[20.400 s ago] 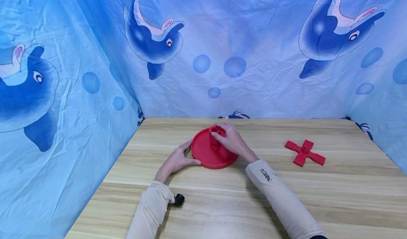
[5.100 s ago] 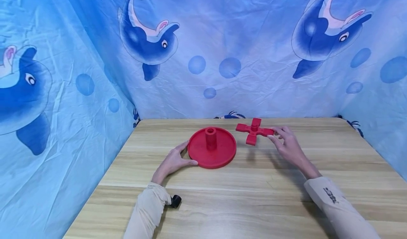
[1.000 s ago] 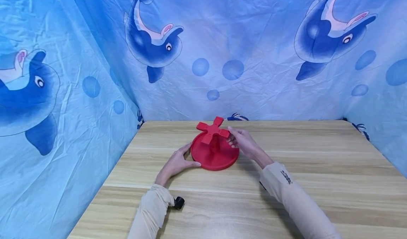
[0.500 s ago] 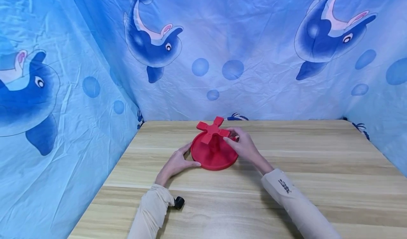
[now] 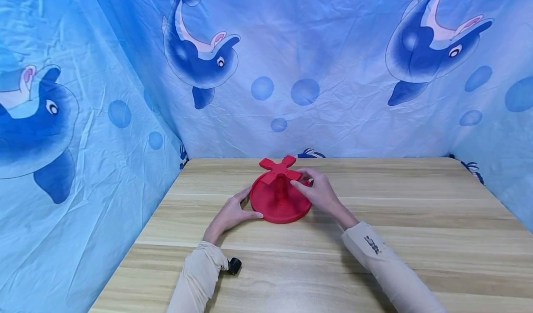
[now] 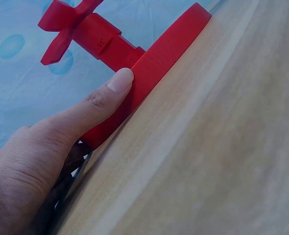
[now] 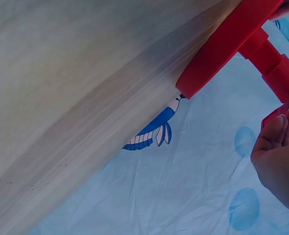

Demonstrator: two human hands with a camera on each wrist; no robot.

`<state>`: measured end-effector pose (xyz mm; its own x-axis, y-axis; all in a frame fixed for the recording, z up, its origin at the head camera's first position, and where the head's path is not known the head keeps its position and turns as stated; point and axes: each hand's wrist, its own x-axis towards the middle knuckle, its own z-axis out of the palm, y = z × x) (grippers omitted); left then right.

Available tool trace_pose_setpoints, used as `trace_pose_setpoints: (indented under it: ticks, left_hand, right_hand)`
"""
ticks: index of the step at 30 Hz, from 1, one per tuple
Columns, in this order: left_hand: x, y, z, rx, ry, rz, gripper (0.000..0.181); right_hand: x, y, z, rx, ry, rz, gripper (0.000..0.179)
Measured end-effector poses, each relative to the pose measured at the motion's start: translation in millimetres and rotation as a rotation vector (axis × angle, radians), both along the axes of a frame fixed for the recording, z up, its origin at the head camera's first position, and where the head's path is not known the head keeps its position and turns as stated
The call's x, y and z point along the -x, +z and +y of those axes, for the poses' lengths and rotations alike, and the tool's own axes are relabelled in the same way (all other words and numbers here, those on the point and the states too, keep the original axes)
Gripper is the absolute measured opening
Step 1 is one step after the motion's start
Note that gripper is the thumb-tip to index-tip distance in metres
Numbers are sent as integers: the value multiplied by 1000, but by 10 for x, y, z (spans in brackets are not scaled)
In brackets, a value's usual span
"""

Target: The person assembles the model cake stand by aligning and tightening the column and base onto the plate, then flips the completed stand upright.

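A round red base with a raised rim (image 5: 266, 207) lies flat on the table, and a red post (image 5: 281, 193) stands upright at its middle. Seated on the post's top is a red four-armed cross (image 5: 280, 168); the left wrist view shows the cross (image 6: 63, 27) meeting the post (image 6: 100, 39) without a visible gap. My left hand (image 5: 231, 213) holds the base's left side, thumb at the front of the rim and fingers behind. With thumb and fingers, my right hand (image 5: 319, 193) pinches the cross's right arm. Its fingertips are partly hidden in the head view.
The wooden table (image 5: 266, 266) reaches back to a blue curtain (image 5: 354, 119) printed with dolphins, which also hangs at the left and right. A small black wrist camera (image 5: 235, 266) sticks out from the left sleeve.
The cross lay on the table at right; my right hand picked it up and brought it left onto the post. Lately it turned slightly and sits flatter. My left hand stayed on the base.
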<state>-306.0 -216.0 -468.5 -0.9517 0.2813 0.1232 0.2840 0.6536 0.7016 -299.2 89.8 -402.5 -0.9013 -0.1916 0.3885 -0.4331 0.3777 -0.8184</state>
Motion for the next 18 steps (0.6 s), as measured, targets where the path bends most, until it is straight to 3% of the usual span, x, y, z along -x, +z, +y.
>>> trace_pose_setpoints:
  ticks: [13,18]
  left_hand:
    - [-14,8,6,-5,0,6,107]
    - [-13,14,23,-8,-3,18,107]
  right_hand:
    - [-132,-59,-99,-40,-15,90,38]
    - [-174,-74,-64,-9,-62,110,39]
